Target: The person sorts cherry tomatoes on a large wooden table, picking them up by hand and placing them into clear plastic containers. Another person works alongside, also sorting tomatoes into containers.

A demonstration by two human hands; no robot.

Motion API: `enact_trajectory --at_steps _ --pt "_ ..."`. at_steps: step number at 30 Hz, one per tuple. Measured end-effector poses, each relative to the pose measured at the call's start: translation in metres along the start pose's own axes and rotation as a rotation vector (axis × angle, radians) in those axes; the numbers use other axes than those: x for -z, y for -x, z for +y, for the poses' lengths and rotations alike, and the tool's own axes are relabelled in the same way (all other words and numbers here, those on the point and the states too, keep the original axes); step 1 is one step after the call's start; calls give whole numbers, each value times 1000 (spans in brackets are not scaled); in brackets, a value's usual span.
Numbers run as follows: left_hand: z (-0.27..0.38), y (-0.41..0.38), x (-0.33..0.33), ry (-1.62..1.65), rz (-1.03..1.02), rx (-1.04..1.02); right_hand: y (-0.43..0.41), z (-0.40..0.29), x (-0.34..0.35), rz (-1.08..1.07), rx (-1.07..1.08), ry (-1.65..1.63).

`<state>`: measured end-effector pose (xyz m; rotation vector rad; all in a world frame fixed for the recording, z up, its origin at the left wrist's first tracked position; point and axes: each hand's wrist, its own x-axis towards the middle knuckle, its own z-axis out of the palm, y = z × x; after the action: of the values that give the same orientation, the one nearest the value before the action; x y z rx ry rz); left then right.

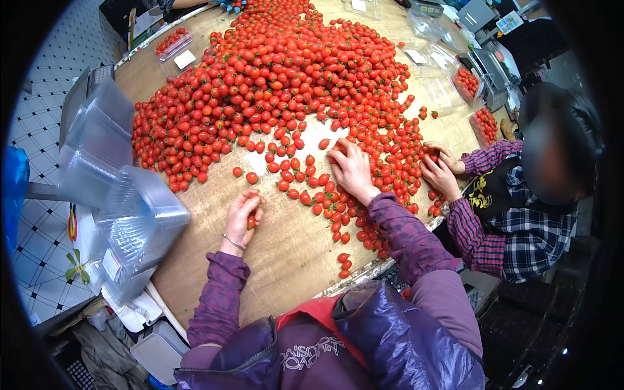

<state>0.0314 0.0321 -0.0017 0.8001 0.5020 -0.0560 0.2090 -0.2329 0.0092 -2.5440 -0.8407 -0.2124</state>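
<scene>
My left hand [242, 214] is curled around cherry tomatoes above the wooden tabletop [282, 248]. One held cherry tomato [251, 222] shows below the fingers, and a bit of red shows at the fingertips. My right hand [352, 166] reaches over the loose tomatoes at the near edge of the heap, fingers bent downward. By its fingertips lies a single cherry tomato [324, 143]; whether the fingers grip any is hidden. Beyond both hands spreads a large heap of red cherry tomatoes [273, 73], some with green stems.
Stacked clear plastic clamshell boxes [141, 219] stand at the left edge. At right, a co-worker's hands [441, 168] touch tomatoes. Filled boxes [483, 126] and a scale [490, 73] sit beyond them. Another box [178, 53] is at far left; a blue-gloved hand [234, 5] is at the top.
</scene>
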Motion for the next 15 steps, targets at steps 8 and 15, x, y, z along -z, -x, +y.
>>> enact_trajectory --at_steps 8,15 --pt "41 -34 25 -313 316 -224 8 65 28 69 -269 -4" --pt "39 -73 31 -551 538 -219 -31 77 47 -244 -490 150"
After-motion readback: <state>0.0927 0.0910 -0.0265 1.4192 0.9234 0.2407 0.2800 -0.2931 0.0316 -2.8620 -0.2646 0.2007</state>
